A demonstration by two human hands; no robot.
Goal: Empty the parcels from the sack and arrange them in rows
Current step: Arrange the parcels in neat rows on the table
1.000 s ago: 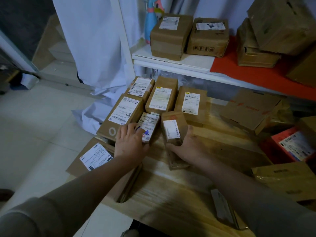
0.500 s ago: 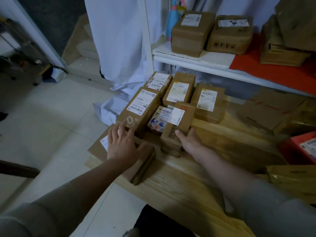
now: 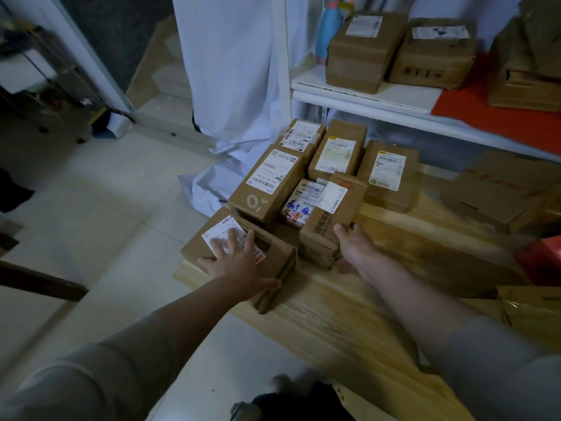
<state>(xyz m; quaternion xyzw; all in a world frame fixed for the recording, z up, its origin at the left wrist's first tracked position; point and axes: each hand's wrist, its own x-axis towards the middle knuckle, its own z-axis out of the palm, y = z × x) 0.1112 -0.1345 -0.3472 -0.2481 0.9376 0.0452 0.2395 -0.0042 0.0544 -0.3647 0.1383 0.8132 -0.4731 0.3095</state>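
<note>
Several brown labelled parcels lie in rows at the left end of a low wooden platform (image 3: 349,305). My left hand (image 3: 235,262) rests flat with spread fingers on the nearest flat parcel (image 3: 273,253), thumb along its near right edge. My right hand (image 3: 353,247) holds the near end of a small upright parcel (image 3: 334,217), which leans on a parcel with blue writing (image 3: 299,205). Behind them lie a long box (image 3: 267,183) and three more parcels (image 3: 388,171). No sack is identifiable.
A white shelf (image 3: 364,95) behind holds two boxes (image 3: 364,50), a red sheet and stacked cartons. Flat cartons (image 3: 501,189) and a red parcel (image 3: 543,256) lie on the right. White cloth (image 3: 230,71) hangs at the platform's left; tiled floor (image 3: 106,208) beyond.
My left hand moved off the blue-written parcel onto the nearest flat parcel. My right hand set the small parcel against the row, and the camera turned left.
</note>
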